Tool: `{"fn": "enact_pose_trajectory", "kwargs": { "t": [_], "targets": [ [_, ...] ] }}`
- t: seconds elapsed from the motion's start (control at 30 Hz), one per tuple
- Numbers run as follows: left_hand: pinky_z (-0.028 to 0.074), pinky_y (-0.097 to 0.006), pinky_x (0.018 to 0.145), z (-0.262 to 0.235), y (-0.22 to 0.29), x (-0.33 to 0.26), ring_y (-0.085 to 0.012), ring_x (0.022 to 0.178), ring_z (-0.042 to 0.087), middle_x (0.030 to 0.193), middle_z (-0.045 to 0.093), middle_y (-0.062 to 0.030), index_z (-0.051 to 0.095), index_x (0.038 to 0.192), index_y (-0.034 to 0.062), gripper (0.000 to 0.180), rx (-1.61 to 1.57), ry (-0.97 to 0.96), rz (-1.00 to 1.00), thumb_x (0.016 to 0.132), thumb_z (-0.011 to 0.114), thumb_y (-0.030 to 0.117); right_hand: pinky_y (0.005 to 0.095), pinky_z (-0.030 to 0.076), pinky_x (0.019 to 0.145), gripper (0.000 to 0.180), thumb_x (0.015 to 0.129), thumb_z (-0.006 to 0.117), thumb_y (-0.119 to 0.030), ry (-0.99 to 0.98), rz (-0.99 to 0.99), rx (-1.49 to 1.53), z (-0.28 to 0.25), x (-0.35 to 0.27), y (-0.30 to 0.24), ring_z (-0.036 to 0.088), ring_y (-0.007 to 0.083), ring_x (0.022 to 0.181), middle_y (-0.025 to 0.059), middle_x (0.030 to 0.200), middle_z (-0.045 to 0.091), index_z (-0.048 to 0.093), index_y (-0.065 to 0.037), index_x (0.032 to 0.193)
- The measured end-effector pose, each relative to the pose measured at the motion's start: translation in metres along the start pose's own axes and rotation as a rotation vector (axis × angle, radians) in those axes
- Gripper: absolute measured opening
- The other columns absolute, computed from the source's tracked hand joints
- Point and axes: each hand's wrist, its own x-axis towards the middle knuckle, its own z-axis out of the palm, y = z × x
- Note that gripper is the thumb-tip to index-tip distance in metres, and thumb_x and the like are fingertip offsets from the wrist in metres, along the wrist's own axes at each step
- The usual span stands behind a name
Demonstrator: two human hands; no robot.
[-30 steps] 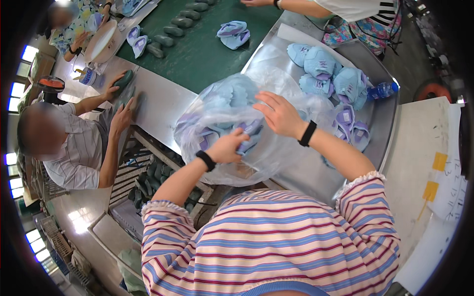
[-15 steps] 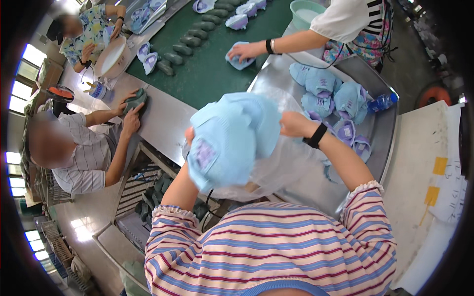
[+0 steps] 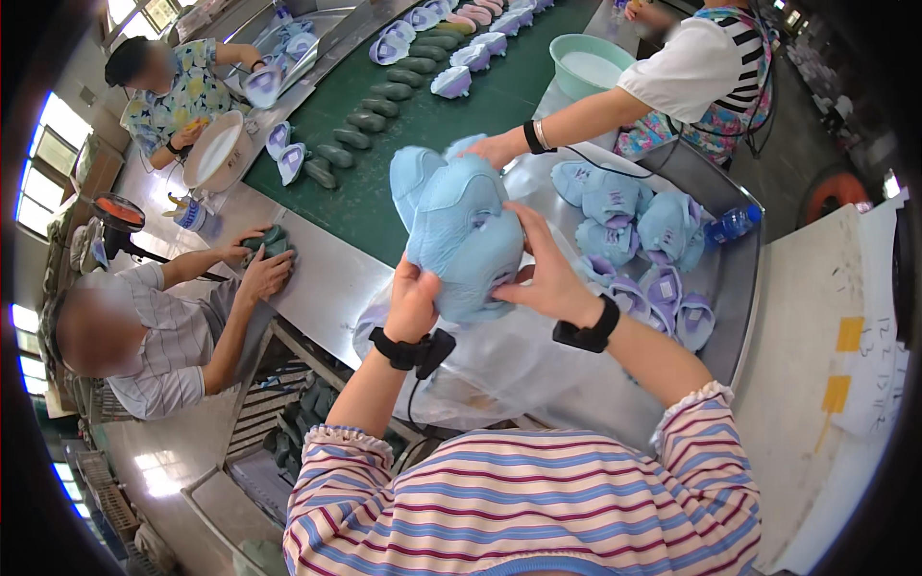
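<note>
A bundle of light blue knitted shoe uppers (image 3: 466, 240) is held up in front of me over the metal table. My left hand (image 3: 413, 302) grips its lower left side, the thumb pressed on the fabric. Round the right side curls my right hand (image 3: 549, 264), its thumb at the lower edge near a small purple patch. Just behind the bundle is a co-worker's hand (image 3: 497, 150), its fingertips partly hidden by the uppers, so I cannot tell whether it touches them. A clear plastic bag (image 3: 480, 370) lies crumpled below my hands.
To the right, a metal tray (image 3: 744, 317) carries more blue and lavender uppers (image 3: 615, 197) and a blue bottle (image 3: 733, 225). Ahead runs a green belt (image 3: 331, 106) with rows of dark green shoe lasts (image 3: 368, 120). A seated co-worker (image 3: 158, 326) handles a dark green piece at left.
The bundle has turned and moved slightly up. My right hand has come in from the right and now grips it. The co-worker's hand has left the upper on the belt and sits behind my bundle.
</note>
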Motion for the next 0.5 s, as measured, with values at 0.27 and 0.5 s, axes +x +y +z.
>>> {"fn": "enact_pose_trajectory", "kwargs": {
  "t": [0.27,0.5],
  "targets": [
    [0.042,-0.037,0.093,-0.009,0.019,0.015,-0.0211,0.11,0.053,0.122,0.053,-0.0099,0.046,0.125,0.0001,0.045,-0.114,-0.05,0.014,0.086,0.059,0.019,0.0436,0.034,0.095,0.049,0.056,0.075,-0.002,0.06,-0.318,-0.137,-0.011,-0.015,0.019,0.046,0.0335,0.112,0.0201,0.134,0.034,0.05,-0.015,0.095],
    [0.038,-0.041,0.099,-0.002,0.003,0.011,-0.0293,0.116,0.047,0.121,0.05,-0.0188,0.048,0.11,0.0059,0.048,-0.022,-0.258,0.037,0.066,0.067,0.01,0.0407,0.041,0.086,0.034,0.051,0.063,0.005,0.026,-0.627,-0.527,-0.005,-0.014,-0.003,0.046,0.0364,0.1,0.0155,0.108,0.044,0.053,-0.008,0.08]
  ]
}}
